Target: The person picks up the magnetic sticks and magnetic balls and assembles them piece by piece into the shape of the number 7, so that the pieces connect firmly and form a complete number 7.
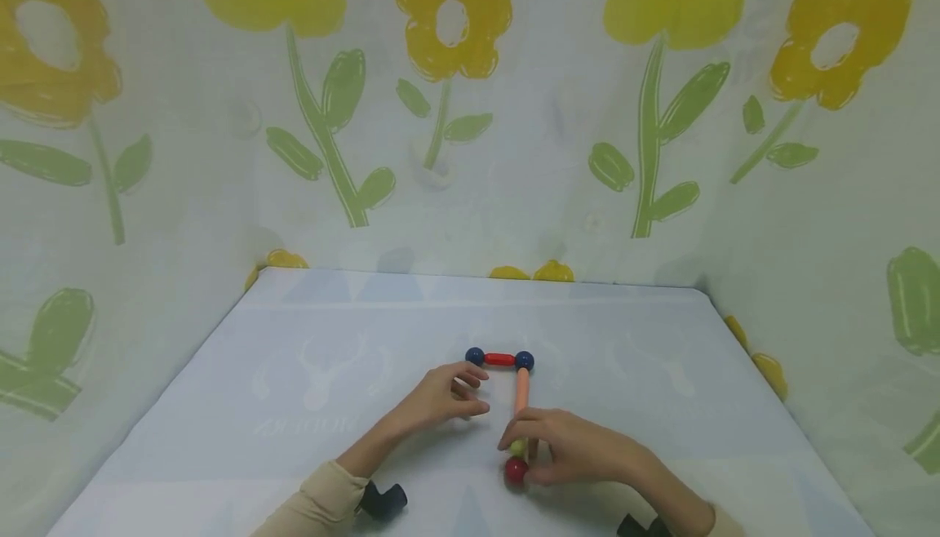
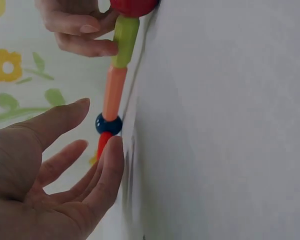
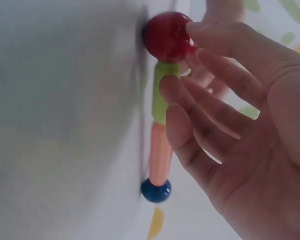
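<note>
A chain of toy rods and balls lies on the table in an L shape. In the head view, a short red rod (image 1: 500,360) joins one blue ball (image 1: 475,356) to another blue ball (image 1: 525,361). From the second ball an orange rod (image 1: 522,390) runs toward the person, followed by a green rod (image 2: 126,42) and a larger red ball (image 1: 516,471). My right hand (image 1: 573,443) has its thumb tip at the red ball's edge and loosely bent fingers beside the green rod. Left of the orange rod, my left hand (image 1: 441,397) holds nothing, thumb and fingers spread.
The pale table (image 1: 242,423) has faint printed shapes. Dark wrist devices show under both forearms, the left one (image 1: 385,501) near the beige sleeve (image 1: 323,496). Flower-printed cloth walls (image 1: 514,170) rise at the back and both sides.
</note>
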Available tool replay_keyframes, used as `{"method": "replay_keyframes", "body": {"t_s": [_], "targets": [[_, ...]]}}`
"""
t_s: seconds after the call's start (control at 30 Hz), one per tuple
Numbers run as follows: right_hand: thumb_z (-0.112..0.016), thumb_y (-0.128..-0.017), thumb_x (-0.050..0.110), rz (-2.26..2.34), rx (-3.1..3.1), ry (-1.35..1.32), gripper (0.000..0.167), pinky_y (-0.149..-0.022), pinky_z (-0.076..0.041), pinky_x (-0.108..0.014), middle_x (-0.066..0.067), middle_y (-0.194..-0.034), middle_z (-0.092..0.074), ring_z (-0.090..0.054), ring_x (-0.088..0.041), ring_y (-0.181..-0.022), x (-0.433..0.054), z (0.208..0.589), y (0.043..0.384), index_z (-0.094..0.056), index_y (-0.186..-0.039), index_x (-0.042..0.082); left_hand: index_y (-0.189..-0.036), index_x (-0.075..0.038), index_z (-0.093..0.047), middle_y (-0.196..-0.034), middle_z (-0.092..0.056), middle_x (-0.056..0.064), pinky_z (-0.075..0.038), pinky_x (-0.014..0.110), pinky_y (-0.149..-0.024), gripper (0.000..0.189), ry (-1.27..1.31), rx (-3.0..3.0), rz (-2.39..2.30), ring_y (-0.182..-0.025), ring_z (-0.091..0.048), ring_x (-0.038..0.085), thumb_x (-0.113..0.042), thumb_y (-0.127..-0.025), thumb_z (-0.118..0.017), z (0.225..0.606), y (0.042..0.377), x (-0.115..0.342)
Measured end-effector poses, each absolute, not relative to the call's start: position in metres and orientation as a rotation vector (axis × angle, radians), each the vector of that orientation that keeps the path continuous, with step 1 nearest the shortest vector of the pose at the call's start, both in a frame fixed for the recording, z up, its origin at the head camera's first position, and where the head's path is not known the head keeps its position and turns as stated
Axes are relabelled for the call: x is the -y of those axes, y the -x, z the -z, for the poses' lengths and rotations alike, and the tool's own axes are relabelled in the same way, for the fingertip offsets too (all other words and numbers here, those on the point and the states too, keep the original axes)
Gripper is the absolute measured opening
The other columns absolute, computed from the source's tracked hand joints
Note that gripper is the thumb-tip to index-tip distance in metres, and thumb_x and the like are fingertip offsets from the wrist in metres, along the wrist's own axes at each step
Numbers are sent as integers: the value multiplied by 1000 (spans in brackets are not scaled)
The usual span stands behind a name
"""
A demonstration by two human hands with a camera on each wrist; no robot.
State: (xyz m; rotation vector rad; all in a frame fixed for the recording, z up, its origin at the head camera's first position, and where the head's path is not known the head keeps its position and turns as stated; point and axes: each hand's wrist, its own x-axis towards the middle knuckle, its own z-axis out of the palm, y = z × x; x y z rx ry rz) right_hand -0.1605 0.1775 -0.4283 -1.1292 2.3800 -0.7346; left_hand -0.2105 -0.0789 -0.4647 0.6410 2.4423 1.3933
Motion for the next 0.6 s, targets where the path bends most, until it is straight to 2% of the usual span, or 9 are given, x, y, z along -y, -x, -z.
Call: {"method": "replay_keyframes", "body": {"t_s": [0.2, 0.47, 0.6], "targets": [[-70, -91, 28, 778, -2449, 1082, 31, -68, -52, -18, 9, -121, -62, -59, 3, -86, -187, 423, 166, -63, -121, 27, -124, -12, -61, -119, -66, 11, -58, 30, -77, 47, -608, -2499, -1377, -98, -67, 19, -33, -85, -77, 460, 214, 93], [-70, -91, 27, 739, -2664, 953, 32, -74, -54, -22, 6, -115, -65, -58, 2, -86, -200, 421, 172, -64, -122, 25, -122, -11, -63, -117, -67, 12, -57, 31, -76, 45, -583, -2597, -1381, -97, -69, 20, -31, -84, -77, 460, 216, 116], [-72, -89, 28, 772, -2814, 820, 33, -69, -52, -19, 3, -111, -68, -58, 0, -84, -203, 421, 175, -65, -120, 21, -121, -12, -63, -116, -68, 10, -58, 31, -78, 44, -545, -2679, -1355, -97, -68, 19, -31, -84, -78, 457, 218, 122]]}}
